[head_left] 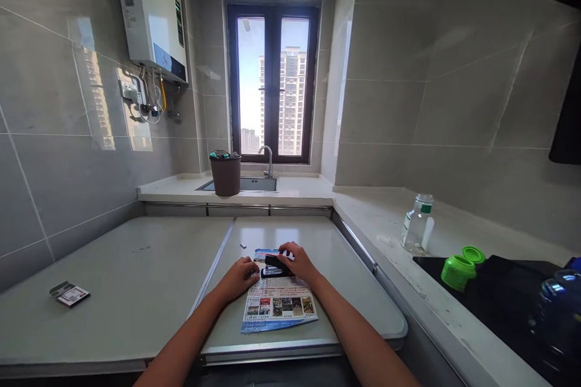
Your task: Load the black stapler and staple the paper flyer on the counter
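A black stapler (276, 273) lies on a printed paper sheet (280, 291), its upper arm raised a little from its base. My right hand (297, 261) grips the upper arm from the right with bent fingers. Beside the stapler's left end, my left hand (236, 281) rests over the paper's left edge. Its fingers are curled together, and what lies under them is hidden. Just beyond the paper is a small staple strip (243, 245). An opened small staple box (71, 295) sits on the left part of the white table (149, 290).
A brown bin (226, 175) stands by the sink (258, 184) under the window. On the right counter (385, 211) are a glass jar (416, 227), a green container (458, 272) with its lid up, and a dark transparent vessel (560, 308). A metal rim edges the table.
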`<control>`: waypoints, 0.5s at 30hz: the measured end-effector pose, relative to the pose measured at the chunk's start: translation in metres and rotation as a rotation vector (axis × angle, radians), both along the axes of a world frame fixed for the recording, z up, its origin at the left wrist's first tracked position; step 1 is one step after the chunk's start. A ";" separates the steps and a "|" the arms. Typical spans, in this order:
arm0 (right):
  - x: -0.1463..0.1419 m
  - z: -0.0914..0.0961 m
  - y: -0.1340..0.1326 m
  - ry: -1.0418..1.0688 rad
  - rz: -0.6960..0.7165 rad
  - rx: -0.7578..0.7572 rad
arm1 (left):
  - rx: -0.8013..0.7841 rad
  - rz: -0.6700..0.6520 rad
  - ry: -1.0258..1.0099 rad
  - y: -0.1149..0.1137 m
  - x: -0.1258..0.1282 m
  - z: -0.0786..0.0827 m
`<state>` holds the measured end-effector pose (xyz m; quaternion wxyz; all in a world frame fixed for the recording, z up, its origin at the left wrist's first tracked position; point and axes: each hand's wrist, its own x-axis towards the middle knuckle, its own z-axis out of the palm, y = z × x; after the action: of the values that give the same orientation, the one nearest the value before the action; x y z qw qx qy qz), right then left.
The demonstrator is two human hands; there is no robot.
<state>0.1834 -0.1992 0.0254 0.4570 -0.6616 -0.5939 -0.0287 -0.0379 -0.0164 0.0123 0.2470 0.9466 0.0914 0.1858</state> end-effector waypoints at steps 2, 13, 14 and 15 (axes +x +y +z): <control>0.007 0.001 -0.001 0.001 -0.066 0.046 | 0.008 0.009 0.004 -0.001 -0.001 0.000; 0.018 -0.005 0.000 0.021 -0.171 -0.049 | -0.011 -0.010 -0.007 0.001 -0.001 -0.002; 0.019 -0.005 0.001 0.029 -0.187 -0.059 | -0.012 -0.011 -0.011 0.001 -0.001 -0.002; 0.019 -0.006 0.001 0.038 -0.205 -0.073 | -0.008 -0.010 -0.010 0.001 -0.001 -0.002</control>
<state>0.2027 -0.1982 0.0198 0.4385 -0.7355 -0.5148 -0.0411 -0.0388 -0.0150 0.0103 0.2521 0.9452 0.0863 0.1889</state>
